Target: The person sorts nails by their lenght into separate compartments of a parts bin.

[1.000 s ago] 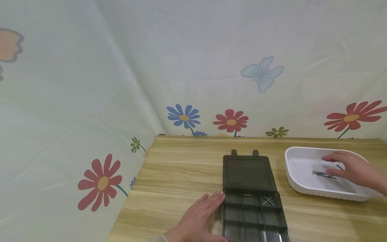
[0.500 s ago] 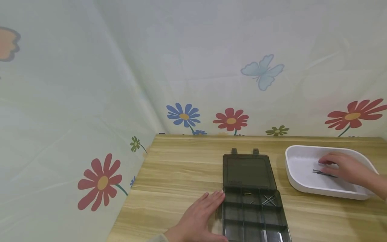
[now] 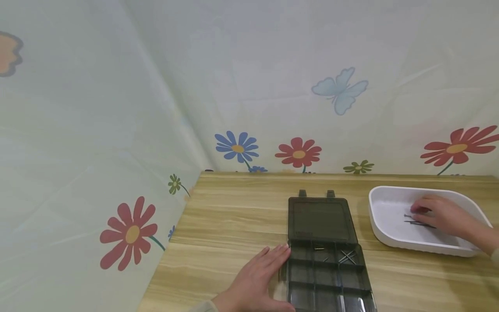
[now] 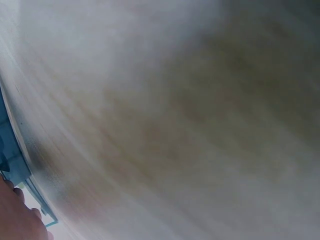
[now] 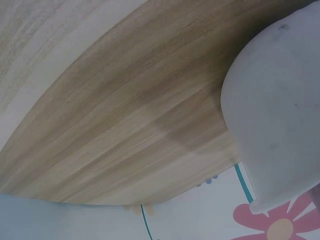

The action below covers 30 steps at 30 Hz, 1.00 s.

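Evidently, in the head view, the nails point(image 3: 415, 223) in the tray point(image 3: 393, 208) have parted slightly beside the right hand point(image 3: 444, 216); I cannot tell whether its curved fingers grip one, so picking looks unfinished. The left hand point(image 3: 253, 277) lies straight-fingered against the box point(image 3: 326, 274). Left wrist: hand and box again. Right wrist: tray, counter point(image 5: 125, 125).

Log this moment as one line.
Right hand: in white tray, at thin metal pieces, grip unclear | Left hand: at left edge of divided box | Lid: open
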Motion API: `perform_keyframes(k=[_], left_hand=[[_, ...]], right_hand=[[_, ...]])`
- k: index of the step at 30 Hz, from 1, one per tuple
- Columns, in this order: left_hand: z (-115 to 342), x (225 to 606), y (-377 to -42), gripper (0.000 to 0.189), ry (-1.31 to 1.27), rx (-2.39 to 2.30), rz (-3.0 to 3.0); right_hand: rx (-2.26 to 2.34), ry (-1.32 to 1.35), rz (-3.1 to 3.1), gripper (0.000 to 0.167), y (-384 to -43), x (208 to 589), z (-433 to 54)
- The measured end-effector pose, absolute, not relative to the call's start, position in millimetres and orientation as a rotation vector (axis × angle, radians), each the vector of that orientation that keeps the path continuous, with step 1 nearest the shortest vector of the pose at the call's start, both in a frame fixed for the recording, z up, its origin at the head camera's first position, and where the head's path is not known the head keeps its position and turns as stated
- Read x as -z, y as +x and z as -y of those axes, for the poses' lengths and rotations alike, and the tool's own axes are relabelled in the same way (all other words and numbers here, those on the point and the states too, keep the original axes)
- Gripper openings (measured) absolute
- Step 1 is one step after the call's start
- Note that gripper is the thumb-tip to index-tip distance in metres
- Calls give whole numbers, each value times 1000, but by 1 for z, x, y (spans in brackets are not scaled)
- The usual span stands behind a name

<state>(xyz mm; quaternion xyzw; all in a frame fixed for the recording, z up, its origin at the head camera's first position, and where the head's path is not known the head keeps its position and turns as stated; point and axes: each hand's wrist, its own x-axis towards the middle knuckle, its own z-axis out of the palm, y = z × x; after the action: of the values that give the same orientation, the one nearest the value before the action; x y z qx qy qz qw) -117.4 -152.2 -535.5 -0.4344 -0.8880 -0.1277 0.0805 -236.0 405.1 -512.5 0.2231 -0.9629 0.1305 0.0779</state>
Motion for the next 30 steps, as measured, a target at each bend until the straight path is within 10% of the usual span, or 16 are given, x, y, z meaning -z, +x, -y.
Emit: perform_keyframes(k=[30], left_hand=[[151, 533, -116, 125, -1281, 287, 2688]], right_hand=[[-488, 632, 3057, 14, -241, 491, -389]])
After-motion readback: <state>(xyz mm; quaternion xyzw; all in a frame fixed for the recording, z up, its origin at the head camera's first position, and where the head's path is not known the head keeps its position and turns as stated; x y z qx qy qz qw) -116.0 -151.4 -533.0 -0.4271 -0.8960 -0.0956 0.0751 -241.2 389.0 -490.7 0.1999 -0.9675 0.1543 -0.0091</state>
